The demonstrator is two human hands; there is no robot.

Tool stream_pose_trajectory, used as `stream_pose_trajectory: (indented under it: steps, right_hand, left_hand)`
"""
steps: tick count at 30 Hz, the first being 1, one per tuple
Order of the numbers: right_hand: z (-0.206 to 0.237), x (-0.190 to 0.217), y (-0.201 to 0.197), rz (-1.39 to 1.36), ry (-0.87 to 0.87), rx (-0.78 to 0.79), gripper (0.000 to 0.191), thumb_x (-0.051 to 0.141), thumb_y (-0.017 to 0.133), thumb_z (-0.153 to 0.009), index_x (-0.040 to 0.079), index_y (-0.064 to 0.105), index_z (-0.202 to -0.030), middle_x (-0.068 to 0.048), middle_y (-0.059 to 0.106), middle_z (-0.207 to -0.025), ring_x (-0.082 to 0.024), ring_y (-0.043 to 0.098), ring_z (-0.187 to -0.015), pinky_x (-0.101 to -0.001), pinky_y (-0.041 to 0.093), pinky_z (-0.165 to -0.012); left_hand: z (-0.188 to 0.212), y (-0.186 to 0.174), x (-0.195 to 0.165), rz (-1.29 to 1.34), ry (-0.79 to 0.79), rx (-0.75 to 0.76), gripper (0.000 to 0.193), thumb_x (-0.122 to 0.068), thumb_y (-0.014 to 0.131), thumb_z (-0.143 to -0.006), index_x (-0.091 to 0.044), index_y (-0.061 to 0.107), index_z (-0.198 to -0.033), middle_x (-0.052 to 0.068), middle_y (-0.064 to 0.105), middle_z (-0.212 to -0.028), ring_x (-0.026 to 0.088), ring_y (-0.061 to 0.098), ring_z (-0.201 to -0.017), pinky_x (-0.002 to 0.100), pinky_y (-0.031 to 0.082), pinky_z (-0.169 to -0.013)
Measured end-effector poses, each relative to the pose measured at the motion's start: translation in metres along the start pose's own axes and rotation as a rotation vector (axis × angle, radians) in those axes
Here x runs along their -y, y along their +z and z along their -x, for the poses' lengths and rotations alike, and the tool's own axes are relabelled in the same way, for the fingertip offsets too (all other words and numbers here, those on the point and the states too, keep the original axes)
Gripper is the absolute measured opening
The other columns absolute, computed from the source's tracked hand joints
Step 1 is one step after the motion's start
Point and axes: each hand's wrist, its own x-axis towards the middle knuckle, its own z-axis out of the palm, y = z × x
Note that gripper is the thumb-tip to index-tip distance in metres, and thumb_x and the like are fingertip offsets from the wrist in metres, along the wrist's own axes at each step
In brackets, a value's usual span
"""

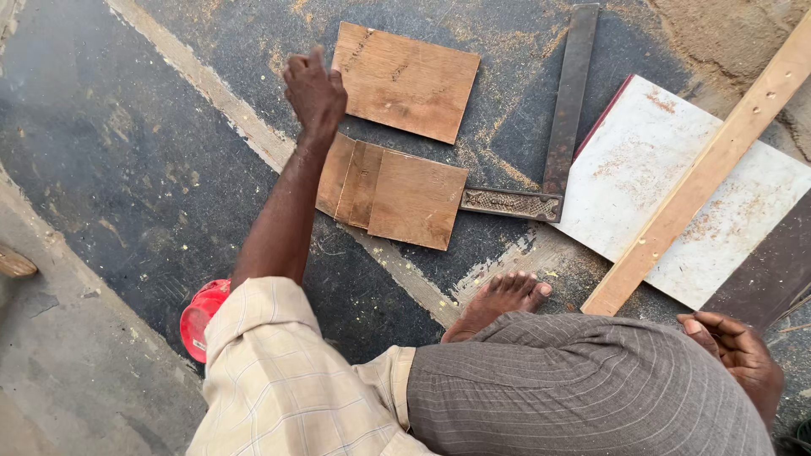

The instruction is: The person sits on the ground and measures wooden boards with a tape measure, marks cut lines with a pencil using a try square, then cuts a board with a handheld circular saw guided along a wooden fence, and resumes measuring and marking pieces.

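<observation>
Our left hand [314, 89] hovers with fingers loosely curled, holding nothing, at the left edge of the upper plywood panel [407, 80], just above the overlapping plywood pieces [390, 192]. Sawdust on the floor could let a panel slide against the steel square [564, 118]. Our right hand [737, 353] rests empty, fingers half-curled, on the knee.
</observation>
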Motion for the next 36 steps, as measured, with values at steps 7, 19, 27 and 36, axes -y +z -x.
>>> stream_pose_trajectory:
  steps: [7, 19, 27, 36]
  right_hand:
    - [-0.009, 0.017, 0.011, -0.08, 0.047, 0.156, 0.027, 0.011, 0.064, -0.102, -0.003, 0.065, -0.125, -0.019, 0.074, -0.108, -0.021, 0.074, -0.092, -0.0331, 0.063, -0.068]
    - [-0.026, 0.007, 0.007, -0.199, 0.102, 0.193, 0.028, 0.017, 0.066, -0.101, 0.0, 0.067, -0.124, -0.013, 0.075, -0.104, -0.017, 0.071, -0.088, -0.0308, 0.06, -0.069]
    - [-0.031, -0.015, -0.002, -0.097, 0.142, 0.21, 0.033, 0.018, 0.07, -0.097, 0.003, 0.068, -0.126, -0.016, 0.076, -0.101, -0.02, 0.072, -0.086, -0.0335, 0.058, -0.067]
    - [-0.035, -0.02, 0.004, 0.015, 0.104, 0.293, 0.041, 0.023, 0.068, -0.095, 0.006, 0.064, -0.132, -0.011, 0.075, -0.116, -0.023, 0.074, -0.096, -0.0395, 0.063, -0.075]
  left_hand:
    - [0.091, -0.017, -0.044, 0.126, 0.662, 0.864, 0.054, -0.046, 0.076, -0.085, -0.011, 0.069, -0.126, 0.01, 0.064, -0.123, 0.032, 0.047, -0.128, 0.056, 0.027, -0.105]
    - [0.09, -0.013, -0.063, 0.13, 0.701, 0.815, 0.021, -0.029, 0.071, -0.098, -0.014, 0.074, -0.113, 0.006, 0.067, -0.116, 0.027, 0.065, -0.116, 0.049, 0.048, -0.104]
    - [0.161, -0.055, -0.092, -0.313, 0.948, 0.977, 0.135, -0.062, 0.094, -0.055, -0.023, 0.019, -0.159, 0.021, 0.015, -0.165, 0.042, 0.015, -0.151, 0.064, 0.017, -0.12]
    - [0.149, -0.033, -0.091, -0.47, 1.065, 0.956, 0.159, -0.067, 0.098, -0.04, -0.029, 0.008, -0.165, 0.028, 0.0, -0.168, 0.052, 0.002, -0.153, 0.067, 0.008, -0.123]
